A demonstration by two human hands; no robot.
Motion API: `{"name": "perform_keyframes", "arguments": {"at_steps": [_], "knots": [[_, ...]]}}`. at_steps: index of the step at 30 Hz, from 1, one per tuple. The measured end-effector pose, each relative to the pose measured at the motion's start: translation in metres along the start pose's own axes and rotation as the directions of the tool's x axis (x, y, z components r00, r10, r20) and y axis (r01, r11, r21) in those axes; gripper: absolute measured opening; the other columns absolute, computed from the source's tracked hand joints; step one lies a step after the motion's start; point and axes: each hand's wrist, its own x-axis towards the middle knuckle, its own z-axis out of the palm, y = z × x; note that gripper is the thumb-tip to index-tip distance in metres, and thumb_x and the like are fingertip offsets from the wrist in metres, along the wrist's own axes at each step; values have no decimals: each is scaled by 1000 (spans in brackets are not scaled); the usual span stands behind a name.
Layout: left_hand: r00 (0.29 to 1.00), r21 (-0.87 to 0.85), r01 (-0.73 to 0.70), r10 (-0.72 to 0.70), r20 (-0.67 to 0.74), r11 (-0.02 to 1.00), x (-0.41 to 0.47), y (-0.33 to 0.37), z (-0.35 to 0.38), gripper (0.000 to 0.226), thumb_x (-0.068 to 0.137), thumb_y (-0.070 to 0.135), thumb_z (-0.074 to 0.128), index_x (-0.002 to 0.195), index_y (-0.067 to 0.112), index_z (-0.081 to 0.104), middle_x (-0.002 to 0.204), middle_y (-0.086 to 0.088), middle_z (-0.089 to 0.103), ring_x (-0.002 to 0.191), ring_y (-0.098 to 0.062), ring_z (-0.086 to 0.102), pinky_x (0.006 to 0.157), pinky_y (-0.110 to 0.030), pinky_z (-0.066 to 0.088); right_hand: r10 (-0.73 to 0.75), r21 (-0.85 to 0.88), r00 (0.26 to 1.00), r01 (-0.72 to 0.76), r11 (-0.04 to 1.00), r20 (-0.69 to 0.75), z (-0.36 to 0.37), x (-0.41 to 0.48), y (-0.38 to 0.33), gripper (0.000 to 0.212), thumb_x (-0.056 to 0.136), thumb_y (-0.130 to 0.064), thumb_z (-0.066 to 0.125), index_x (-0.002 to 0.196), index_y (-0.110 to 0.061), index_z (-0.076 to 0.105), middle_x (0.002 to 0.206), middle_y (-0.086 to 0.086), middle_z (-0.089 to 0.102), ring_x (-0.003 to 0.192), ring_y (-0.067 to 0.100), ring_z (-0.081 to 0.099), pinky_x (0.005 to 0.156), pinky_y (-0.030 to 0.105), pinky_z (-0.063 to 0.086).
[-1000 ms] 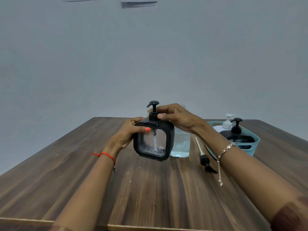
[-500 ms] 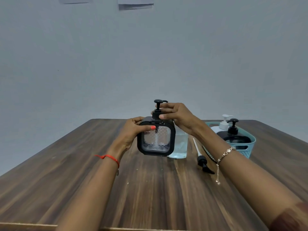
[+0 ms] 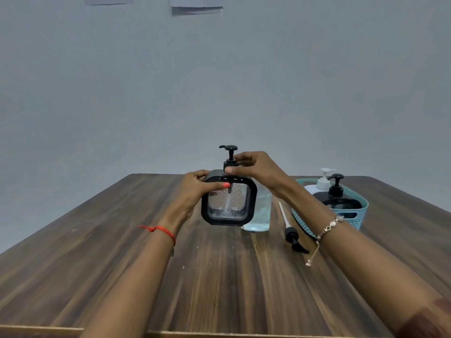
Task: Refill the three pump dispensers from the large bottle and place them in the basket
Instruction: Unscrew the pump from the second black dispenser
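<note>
A square black dispenser (image 3: 229,203) with a clear textured window is held above the table. My left hand (image 3: 199,189) grips its upper left corner. My right hand (image 3: 253,167) pinches the collar of its black pump (image 3: 229,154). Behind it stands the large clear bottle (image 3: 260,211), partly hidden, with liquid inside. The teal basket (image 3: 358,215) at the right holds a white-pump dispenser (image 3: 323,181) and a black-pump dispenser (image 3: 336,193).
A loose black pump head with a long white tube (image 3: 290,231) lies on the wooden table (image 3: 219,276) between the bottle and the basket. The table's near edge runs along the bottom. A plain wall stands behind.
The dispenser has turned from tilted to upright and risen slightly. Its pump spout has swung round and now points left under my right fingers.
</note>
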Motion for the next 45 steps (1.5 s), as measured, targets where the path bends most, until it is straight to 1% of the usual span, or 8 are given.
{"name": "perform_keyframes", "arguments": {"at_steps": [4,10,16,22,29,35,42,45], "knots": [[1000,20,9,-9,16,1000,-1,0,3,36,49,17,82,82,11,69,72,3,73,70,-12,68,68,-22,53,-6,-114,1000,4,993,-11,-4,-3,-4,22,79,-23,72,96,-10,70,73,-5,66,65,3,60,60,10,46],[999,18,41,-42,12,999,-4,-4,1,39,50,17,81,85,8,69,74,2,74,72,-13,69,71,-26,54,40,258,995,-15,966,-89,-23,5,-3,17,87,-12,59,102,-14,66,104,1,66,101,17,54,85,35,37],[997,35,49,-47,-60,998,-8,-11,-7,26,61,4,82,81,14,71,75,3,74,73,-13,69,69,-23,55,-83,466,943,234,853,-321,-48,-16,1,17,87,-1,56,100,-9,63,92,4,65,86,19,56,65,29,46],[962,-78,53,-72,-263,996,-8,-18,-18,35,67,1,78,99,8,65,86,0,68,73,-10,64,59,-19,53,-221,-43,972,218,975,-85,-36,-58,36,32,75,7,69,102,-11,68,105,1,69,101,12,64,82,26,55],[936,-126,31,-73,-345,992,-5,-19,-23,42,66,3,80,104,8,63,92,-2,68,80,-15,65,72,-28,53,-167,-559,886,409,721,433,19,-78,104,40,85,7,48,115,-14,64,125,3,59,113,18,56,96,29,45],[935,-104,16,-51,-351,995,-5,-19,-23,33,68,2,78,96,8,63,83,-2,67,58,-2,65,53,-16,52,-106,-608,884,396,688,456,37,-76,112,53,79,11,47,124,-15,57,134,2,49,121,17,48,100,24,39],[932,-101,22,-57,-357,995,-2,-24,-24,27,68,3,79,85,15,63,82,-2,68,60,-4,66,57,-19,54,-87,-599,887,375,707,453,33,-75,115,53,80,8,51,129,-11,51,133,3,48,120,15,46,97,16,36],[933,-97,34,-66,-354,995,1,-26,-24,27,68,2,79,86,14,62,82,-2,68,58,-1,66,56,-18,54,-222,-521,937,336,784,271,28,-70,113,41,76,7,47,113,-6,60,114,6,61,104,5,55,89,20,45]]}}
